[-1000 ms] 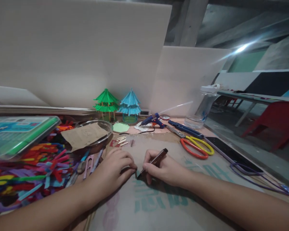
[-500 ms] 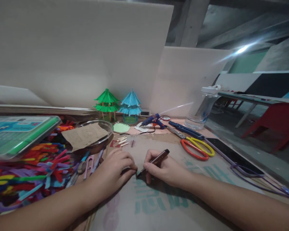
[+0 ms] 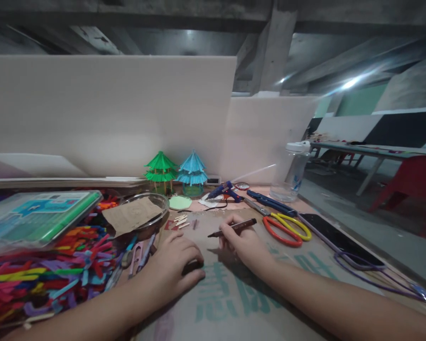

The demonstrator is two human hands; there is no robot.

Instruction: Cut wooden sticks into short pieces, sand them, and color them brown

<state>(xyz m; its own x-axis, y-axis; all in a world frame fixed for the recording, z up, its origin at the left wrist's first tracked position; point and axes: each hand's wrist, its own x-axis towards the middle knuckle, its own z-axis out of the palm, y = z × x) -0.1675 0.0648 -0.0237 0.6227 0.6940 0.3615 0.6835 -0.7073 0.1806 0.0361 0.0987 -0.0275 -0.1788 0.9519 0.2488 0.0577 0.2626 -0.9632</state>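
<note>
My right hand [image 3: 239, 237] grips a dark brown marker pen [image 3: 236, 227], its bare tip pointing left above the cardboard [image 3: 184, 303]. The cardboard carries green printed characters. To the left, my left hand [image 3: 182, 260] rests on the cardboard with fingers bent and a gap between thumb and forefinger; nothing shows in it. Beyond the hands lie several short pale sticks [image 3: 181, 220] and a small brown stick [image 3: 195, 224]. A pale green paper disc [image 3: 180, 203] lies in front of a green-roofed model pavilion [image 3: 160, 173] and a blue-roofed model pavilion [image 3: 192, 173].
At left, colourful pipe cleaners [image 3: 67, 270] lie in a heap beneath a clear plastic case [image 3: 46, 215]. A round dish [image 3: 163, 208] holds brown card. On the right are a glue gun [image 3: 223, 190], scissors [image 3: 282, 229], a phone [image 3: 341, 239] and a water bottle [image 3: 289, 173].
My right hand has lifted the marker's tip off the cardboard, up and away from the left hand. My left thumb and forefinger have moved apart. The head view has tilted upward.
</note>
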